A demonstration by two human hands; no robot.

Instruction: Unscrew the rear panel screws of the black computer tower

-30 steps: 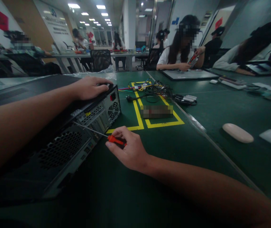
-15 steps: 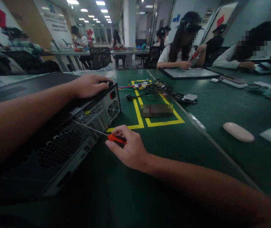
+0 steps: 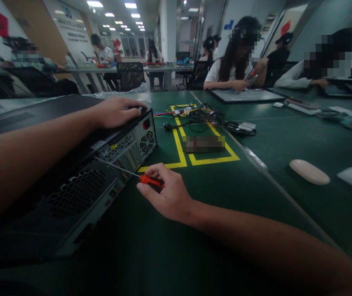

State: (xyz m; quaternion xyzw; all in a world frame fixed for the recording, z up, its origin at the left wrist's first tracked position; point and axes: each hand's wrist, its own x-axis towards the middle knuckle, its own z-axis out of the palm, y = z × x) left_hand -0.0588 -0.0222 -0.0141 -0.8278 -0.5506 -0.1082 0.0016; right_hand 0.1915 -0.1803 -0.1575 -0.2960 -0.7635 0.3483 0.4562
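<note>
A black desktop computer case [image 3: 18, 119] lies at the left, its metal back panel facing right. My left hand [image 3: 118, 111] rests on the top of the case near its far back corner, fingers laid over the surface. My right hand [image 3: 166, 191] is closed around the red and black handle of a screwdriver [image 3: 146, 179]. The long thin shaft reaches up and left to the upper edge of the back panel; the exact spot where the tip meets it is too dark to make out. A fan grille [image 3: 147, 142] and expansion slots show on the panel.
Beyond the case lie a tangle of cables [image 3: 206, 115] and yellow tape lines [image 3: 180, 148] around a blurred-out item [image 3: 203, 144]. A pale oval case [image 3: 309, 171] sits at the right. Two people work across the green table [image 3: 240, 213]; one has a flat panel [image 3: 246, 95].
My hands, the screwdriver and the computer case stay practically where they were. At the far right, the co-worker's tablet-like item has tilted and looks darker.
</note>
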